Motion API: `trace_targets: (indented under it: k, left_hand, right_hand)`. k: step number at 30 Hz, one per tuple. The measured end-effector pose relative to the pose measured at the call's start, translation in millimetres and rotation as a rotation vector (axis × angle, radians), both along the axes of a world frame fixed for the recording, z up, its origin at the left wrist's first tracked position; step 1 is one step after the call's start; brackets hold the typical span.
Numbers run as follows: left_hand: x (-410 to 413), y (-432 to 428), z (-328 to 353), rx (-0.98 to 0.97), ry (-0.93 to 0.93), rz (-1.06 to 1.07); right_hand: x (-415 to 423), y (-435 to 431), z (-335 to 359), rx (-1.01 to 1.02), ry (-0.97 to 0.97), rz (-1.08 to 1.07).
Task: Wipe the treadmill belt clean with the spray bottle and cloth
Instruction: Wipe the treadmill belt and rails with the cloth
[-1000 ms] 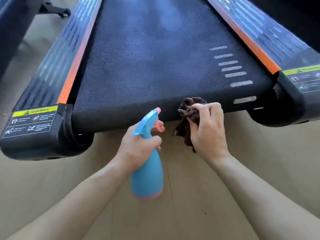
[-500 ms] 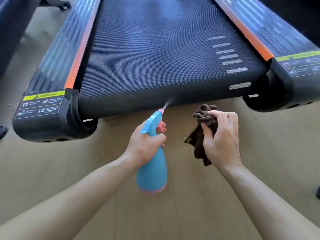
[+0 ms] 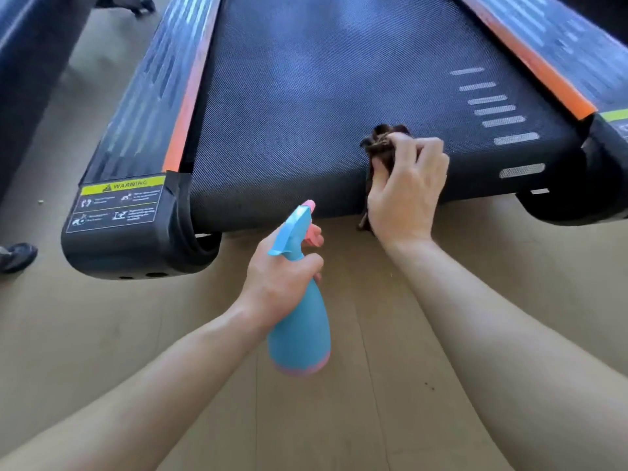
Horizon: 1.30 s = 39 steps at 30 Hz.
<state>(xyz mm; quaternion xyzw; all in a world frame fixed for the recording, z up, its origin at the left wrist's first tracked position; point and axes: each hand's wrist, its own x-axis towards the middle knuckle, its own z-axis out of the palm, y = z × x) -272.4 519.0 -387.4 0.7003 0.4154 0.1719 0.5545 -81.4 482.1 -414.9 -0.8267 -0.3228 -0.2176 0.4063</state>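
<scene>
Head camera looks down: far left, the rail's end cap [image 3: 136, 253] carries a yellow strip [image 3: 124, 185] reading WARNING, smaller print beneath too blurred to read. Left hand [image 3: 282, 280] wraps the neck of the blue spray bottle [image 3: 300, 338], pink nozzle [image 3: 310, 203] aimed at the treadmill belt [image 3: 323, 96], held over the floor [image 3: 339, 419]. Right hand [image 3: 406, 195] clutches the bunched brown cloth [image 3: 382, 149] against the belt's near edge, beside the grey dashes [image 3: 492, 110].

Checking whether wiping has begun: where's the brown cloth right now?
Head view: the brown cloth is bunched in the right hand over the treadmill belt at its near edge, right of centre, beyond the spray bottle in the left hand.
</scene>
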Motion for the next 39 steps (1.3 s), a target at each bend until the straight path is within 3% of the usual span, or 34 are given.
trace_targets:
  k: [4, 7, 13, 20, 27, 34, 39]
  left_hand:
    - [-3, 17, 3, 0.012, -0.013, 0.007]
    - [-7, 25, 0, 0.015, -0.026, 0.025]
    - [-18, 41, -6, -0.006, -0.025, 0.042]
    - [-23, 46, -11, 0.01, -0.005, 0.033]
    - [-20, 47, -13, 0.005, -0.021, 0.053]
    - [-15, 48, -12, -0.015, -0.051, 0.087]
    - [-15, 44, -14, -0.035, -0.038, 0.08]
  right_hand:
    - [-32, 2, -34, -0.077, -0.195, 0.214]
    - [-7, -9, -27, -0.13, -0.365, 0.309]
    - [15, -11, -10, 0.068, -0.105, -0.008]
    - [-39, 24, -26, -0.042, -0.237, 0.264]
    - [-30, 42, -5, -0.037, -0.213, 0.174]
    - [-33, -4, -45, -0.105, -0.335, 0.312]
    - [-28, 33, -5, -0.105, -0.304, 0.317]
